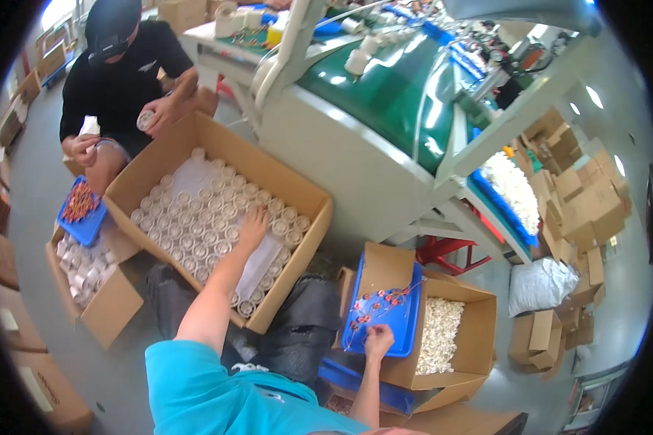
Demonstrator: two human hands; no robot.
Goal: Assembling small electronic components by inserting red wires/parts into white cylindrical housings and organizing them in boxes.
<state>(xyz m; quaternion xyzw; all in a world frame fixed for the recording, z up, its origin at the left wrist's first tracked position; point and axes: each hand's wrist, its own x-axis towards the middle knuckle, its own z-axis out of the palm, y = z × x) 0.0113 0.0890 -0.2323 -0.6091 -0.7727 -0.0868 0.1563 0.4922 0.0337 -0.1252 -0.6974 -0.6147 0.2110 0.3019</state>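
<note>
My left hand point(252, 228) reaches into a large cardboard box point(312, 254), its fingers stretched out over round white plastic parts point(189, 210). These cup-like parts stand in tight rows, with a white sheet point(257, 264) lying on some beside my wrist. Off to the right, my right hand point(379, 341) is pinched closed at the near edge of a blue tray point(403, 330). Small orange pieces with thin wires point(384, 299) are scattered on that tray. Whatever sits between the right fingertips is too small to make out.
A carton of small white pieces point(440, 333) adjoins the tray. Across the big box sits a co-worker point(134, 87) holding a round white part point(146, 120). At left are a blue tray of orange pieces point(80, 206) and a carton of white parts point(87, 272). Ahead stands a green conveyor point(377, 94).
</note>
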